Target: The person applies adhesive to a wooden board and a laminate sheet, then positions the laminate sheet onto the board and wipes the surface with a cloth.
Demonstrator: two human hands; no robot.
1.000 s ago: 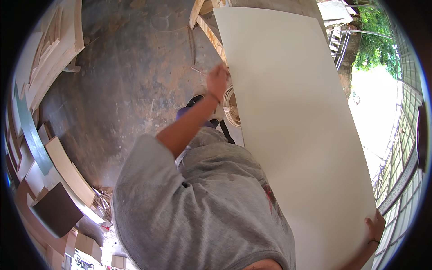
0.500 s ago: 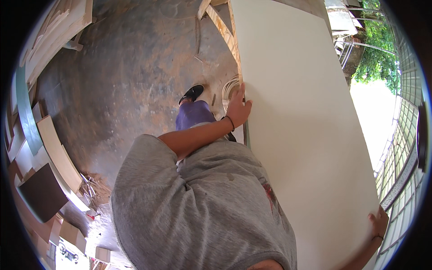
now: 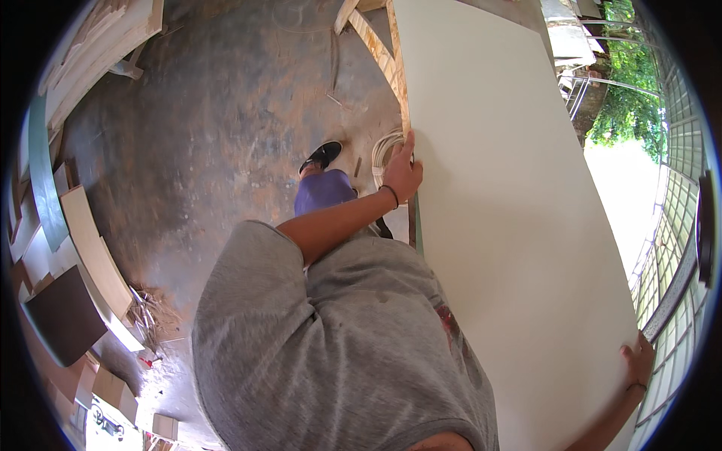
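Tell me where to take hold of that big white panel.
Take the white panel by its two long edges, coming in from either side as the left hand and right hand do: it is wide, thin and flat, so only the edges offer a grip.

A woodworking workshop: stacked boards (image 3: 83, 240), offcuts, stained concrete floor (image 3: 218, 143).

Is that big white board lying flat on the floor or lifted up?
Lifted up. The board is gripped at opposite edges by the left hand and right hand, with the floor visible below it.
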